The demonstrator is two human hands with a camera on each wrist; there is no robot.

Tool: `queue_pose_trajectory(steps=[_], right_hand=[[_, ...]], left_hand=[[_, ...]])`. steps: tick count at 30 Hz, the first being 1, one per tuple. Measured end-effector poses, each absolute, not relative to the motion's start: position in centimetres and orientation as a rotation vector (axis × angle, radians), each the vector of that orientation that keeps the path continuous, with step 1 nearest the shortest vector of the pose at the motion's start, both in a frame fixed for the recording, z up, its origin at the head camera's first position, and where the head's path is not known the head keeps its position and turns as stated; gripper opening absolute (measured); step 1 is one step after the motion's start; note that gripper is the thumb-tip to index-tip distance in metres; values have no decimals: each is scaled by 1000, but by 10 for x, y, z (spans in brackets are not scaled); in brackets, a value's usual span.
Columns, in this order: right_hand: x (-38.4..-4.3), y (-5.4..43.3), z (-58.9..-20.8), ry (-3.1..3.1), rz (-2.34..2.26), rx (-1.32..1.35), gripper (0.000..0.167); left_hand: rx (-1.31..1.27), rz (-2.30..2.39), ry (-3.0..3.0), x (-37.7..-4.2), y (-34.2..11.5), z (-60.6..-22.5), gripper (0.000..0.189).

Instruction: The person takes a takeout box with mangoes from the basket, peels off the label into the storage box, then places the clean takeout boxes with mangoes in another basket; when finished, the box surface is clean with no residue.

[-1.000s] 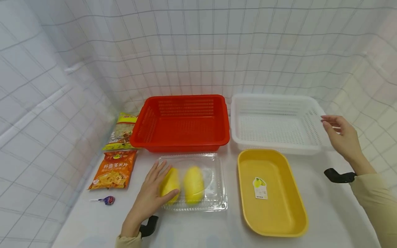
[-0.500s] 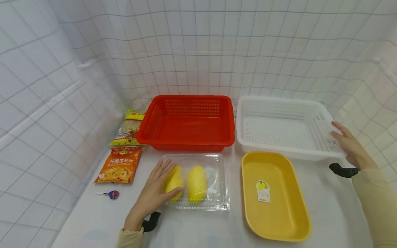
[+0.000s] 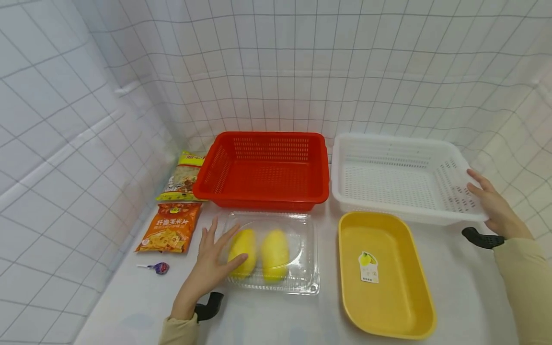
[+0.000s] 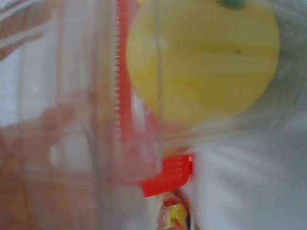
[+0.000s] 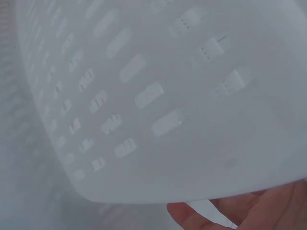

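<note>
My left hand (image 3: 209, 261), fingers spread wide, is at the left side of a clear plastic box (image 3: 302, 282). Two yellow mango-like fruits (image 3: 275, 254) lie inside that box. In the left wrist view, a rounded yellow fruit (image 4: 206, 62) shows through the clear plastic. Whether the fingers touch the box is hard to tell. My right hand (image 3: 496, 206) holds the right end of a white slotted basket (image 3: 388, 211), which looks raised at that end. The right wrist view shows fingertips (image 5: 184, 215) at the rim of the white basket; part of the hand lies outside the frame.
A red basket (image 3: 260, 203) stands left of the white one. The yellow tray (image 3: 388, 302) with a lemon-picture label sits in front of the white basket. At the left lie a yellow-green snack bag (image 3: 183, 179), an orange chip bag (image 3: 171, 227) and a lollipop (image 3: 160, 268).
The right hand has closed on the white basket's end, and that end has shifted right and seems higher. The left hand's fingers have spread and drawn back slightly from the fruit. The view has shifted slightly.
</note>
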State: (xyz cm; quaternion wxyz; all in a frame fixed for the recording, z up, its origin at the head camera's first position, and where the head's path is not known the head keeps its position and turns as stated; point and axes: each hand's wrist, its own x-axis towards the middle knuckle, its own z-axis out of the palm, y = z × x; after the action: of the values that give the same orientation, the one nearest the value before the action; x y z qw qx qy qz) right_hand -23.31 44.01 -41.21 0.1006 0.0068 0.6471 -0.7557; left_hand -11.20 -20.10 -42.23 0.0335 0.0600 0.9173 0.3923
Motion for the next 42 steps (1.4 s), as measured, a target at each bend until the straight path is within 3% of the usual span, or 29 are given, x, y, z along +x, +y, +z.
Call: queue_pose_trajectory(steps=[20,28,33,42], right_hand=[[-223,452,-413,1892,-2257,48,62],[-230,446,-412,1947,-2160,-11,60],[-232,444,-411,2010,-2112,12,60],[-236,445,-412,2108,-2038,29,60]], left_hand=[[-156,1590,2402,-103,-206,-421,61],[-11,1650,2374,-103,-204,-375,60],[239,1610,2479,-137,-178,-333,61],[520,1743,2403,-243,-82,-302,57]])
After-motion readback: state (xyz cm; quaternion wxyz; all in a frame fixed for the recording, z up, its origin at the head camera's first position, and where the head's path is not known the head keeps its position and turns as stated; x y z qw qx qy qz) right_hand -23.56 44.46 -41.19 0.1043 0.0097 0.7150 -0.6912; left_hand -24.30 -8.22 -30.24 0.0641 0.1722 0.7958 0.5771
